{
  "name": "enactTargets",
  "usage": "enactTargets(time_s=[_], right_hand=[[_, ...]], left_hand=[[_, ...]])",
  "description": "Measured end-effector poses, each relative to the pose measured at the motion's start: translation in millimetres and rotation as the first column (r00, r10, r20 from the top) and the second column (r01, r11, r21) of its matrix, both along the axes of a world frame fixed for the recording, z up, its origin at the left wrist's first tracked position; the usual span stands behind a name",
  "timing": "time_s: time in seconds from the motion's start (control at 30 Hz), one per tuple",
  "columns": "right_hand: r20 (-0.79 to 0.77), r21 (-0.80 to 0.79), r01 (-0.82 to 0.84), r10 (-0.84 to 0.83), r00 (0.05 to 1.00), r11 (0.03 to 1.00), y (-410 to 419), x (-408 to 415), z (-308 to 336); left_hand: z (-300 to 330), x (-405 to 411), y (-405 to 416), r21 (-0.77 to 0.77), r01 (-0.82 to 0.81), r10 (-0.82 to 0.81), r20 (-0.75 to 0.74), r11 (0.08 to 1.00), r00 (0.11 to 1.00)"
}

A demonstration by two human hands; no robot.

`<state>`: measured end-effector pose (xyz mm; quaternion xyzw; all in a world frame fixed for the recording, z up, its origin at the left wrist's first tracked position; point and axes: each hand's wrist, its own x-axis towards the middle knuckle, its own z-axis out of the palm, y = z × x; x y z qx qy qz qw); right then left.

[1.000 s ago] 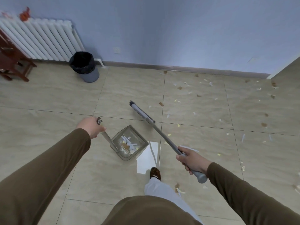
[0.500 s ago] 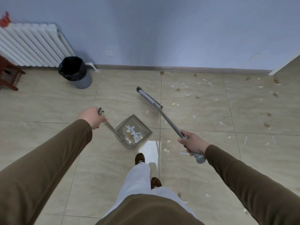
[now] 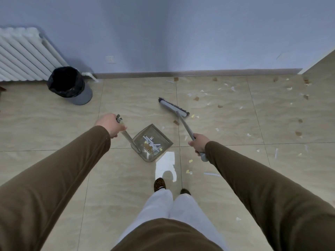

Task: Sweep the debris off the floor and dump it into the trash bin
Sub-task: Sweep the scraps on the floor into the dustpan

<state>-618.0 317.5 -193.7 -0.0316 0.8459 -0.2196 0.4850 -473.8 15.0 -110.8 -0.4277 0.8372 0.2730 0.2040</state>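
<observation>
Your floor (image 3: 54,124) runs as bare tile to the left and toward you; the wall's skirting board (image 3: 199,73) closes it off ahead, and a second wall edge (image 3: 319,62) cuts in at the far right. The trash bin (image 3: 69,85), lined with a black bag, stands at the left end of that wall, just in front of the radiator (image 3: 23,55) and well apart from the dustpan (image 3: 152,142).

Your left hand (image 3: 110,125) is closed round the top of the dustpan's long handle; the pan hangs or rests low ahead of your feet, and whether it touches the floor cannot be told. It holds white strips and a brownish piece. Your right hand (image 3: 198,144) grips the broom (image 3: 174,107) near the upper end of its shaft, the end cap showing below the fist. The broom head sits ahead and to the right of the pan, its bristles at the floor.

The debris (image 3: 235,105), white, yellow and brown scraps, lies scattered right of the broom up to the skirting, with a few pieces near your shoes (image 3: 159,184).

Both sets of fingers are turned away, so the finger wrap is hidden. The radiator is cut off at the left edge.
</observation>
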Motion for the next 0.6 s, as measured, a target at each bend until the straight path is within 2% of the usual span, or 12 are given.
enactTargets(time_s=[0.13, 0.23, 0.33, 0.43, 0.6], right_hand=[[0.038, 0.043, -0.109, 0.107, 0.994, 0.993, -10, 6, -9], [0.125, 0.012, -0.173, 0.170, 0.978, 0.985, 2, 8, 2], [0.224, -0.048, -0.132, 0.139, 0.965, 0.990, 30, -5, 27], [0.300, -0.096, -0.019, 0.047, 0.953, 0.995, 68, -18, 57], [0.206, -0.145, -0.059, 0.089, 0.974, 0.988, 91, -20, 83]], left_hand=[[-4, -20, -5, 0.004, -0.008, 0.008, 0.035, 1.000, 0.999], [-3, -29, -9, 0.013, -0.018, 0.017, 0.051, 1.000, 0.999], [-4, -31, -12, 0.010, -0.037, 0.036, 0.065, 0.999, 0.997], [-6, -34, -10, 0.008, -0.044, 0.043, 0.067, 0.999, 0.997], [-6, -38, -9, -0.001, -0.054, 0.054, 0.070, 0.999, 0.996]])
